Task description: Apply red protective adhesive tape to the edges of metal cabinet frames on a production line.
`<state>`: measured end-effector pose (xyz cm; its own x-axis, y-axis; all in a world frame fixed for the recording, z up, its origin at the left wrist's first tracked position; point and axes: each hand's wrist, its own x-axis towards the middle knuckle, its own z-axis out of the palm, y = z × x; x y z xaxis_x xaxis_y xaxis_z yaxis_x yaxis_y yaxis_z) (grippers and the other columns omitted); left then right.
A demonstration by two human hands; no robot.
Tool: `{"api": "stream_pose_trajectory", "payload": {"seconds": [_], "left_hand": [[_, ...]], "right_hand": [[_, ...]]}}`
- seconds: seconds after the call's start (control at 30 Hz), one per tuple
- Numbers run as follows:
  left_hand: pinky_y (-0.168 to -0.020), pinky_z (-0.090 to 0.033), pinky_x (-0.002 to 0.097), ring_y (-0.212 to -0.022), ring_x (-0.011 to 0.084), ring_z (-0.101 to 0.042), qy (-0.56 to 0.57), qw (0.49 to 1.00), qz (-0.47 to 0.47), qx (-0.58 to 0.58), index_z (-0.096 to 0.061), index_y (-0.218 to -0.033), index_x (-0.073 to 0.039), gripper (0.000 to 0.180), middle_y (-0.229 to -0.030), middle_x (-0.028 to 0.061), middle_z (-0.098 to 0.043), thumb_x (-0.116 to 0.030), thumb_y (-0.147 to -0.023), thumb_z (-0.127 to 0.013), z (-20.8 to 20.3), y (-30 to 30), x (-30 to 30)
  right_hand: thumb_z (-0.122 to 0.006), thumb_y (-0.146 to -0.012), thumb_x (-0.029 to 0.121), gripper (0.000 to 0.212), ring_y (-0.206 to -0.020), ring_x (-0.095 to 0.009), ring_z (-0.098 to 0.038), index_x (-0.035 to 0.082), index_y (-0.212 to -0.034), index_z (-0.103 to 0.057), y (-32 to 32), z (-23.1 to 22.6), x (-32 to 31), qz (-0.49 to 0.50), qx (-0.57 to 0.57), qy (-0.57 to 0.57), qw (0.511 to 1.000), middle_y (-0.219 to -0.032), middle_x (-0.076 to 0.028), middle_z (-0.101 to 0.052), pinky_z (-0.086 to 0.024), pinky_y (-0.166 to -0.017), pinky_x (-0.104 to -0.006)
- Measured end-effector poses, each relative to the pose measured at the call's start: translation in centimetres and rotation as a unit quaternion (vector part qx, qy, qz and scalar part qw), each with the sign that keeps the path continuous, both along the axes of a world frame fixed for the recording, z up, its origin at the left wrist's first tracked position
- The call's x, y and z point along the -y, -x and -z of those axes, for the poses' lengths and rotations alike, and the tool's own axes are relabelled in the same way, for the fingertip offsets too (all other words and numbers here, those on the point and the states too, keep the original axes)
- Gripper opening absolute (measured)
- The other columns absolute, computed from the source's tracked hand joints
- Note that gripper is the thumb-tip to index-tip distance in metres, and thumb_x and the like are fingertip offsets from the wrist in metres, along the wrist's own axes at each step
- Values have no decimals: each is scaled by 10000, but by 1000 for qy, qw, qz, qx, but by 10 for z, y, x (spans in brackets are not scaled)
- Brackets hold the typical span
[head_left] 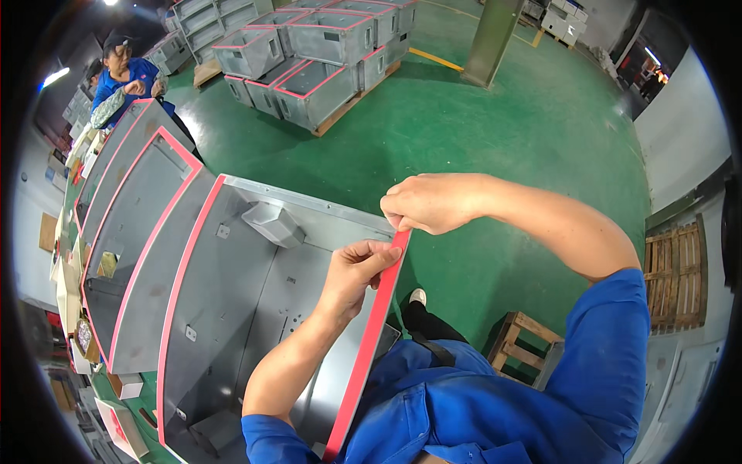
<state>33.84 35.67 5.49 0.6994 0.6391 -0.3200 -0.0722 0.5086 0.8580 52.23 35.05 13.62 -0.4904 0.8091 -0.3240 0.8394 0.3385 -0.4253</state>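
Observation:
A large grey sheet-metal box (pixel 267 298) stands open-topped in front of me. Along its near rim runs a red adhesive strip (pixel 362 363), reaching up to the far right corner. My left hand (pixel 357 272) grips that rim close to the corner, thumb on the red strip and fingers curled inside the box. Just beyond it, my right hand (pixel 433 203) is closed in a pinch at the strip's end; the fingertips are partly hidden. Another red strip (pixel 185 259) lines the opposite rim. The far rim (pixel 309 199) is bare metal. Inside sits a small grey angular housing (pixel 274 223).
More red-edged metal boxes (pixel 147 224) stand directly to the left. A co-worker in blue (pixel 127 85) leans at the far one. Stacked boxes (pixel 325 39) rest on pallets behind, near a green pillar (pixel 493 42). A wooden pallet (pixel 519 344) lies at my right.

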Motion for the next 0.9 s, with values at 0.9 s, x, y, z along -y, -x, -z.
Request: {"api": "stream_pose_trajectory", "payload": {"seconds": [0.9], "left_hand": [[-454, -316, 181, -516, 37, -464, -1, 1000, -13, -4, -643, -763, -39, 103, -620, -9, -573, -138, -752, -670, -2, -2, 2]], "right_hand": [[-586, -775, 89, 136, -700, -196, -584, -15, -851, -543, -8, 7, 6, 155, -151, 56, 975, -775, -117, -588, -454, -592, -306]]}}
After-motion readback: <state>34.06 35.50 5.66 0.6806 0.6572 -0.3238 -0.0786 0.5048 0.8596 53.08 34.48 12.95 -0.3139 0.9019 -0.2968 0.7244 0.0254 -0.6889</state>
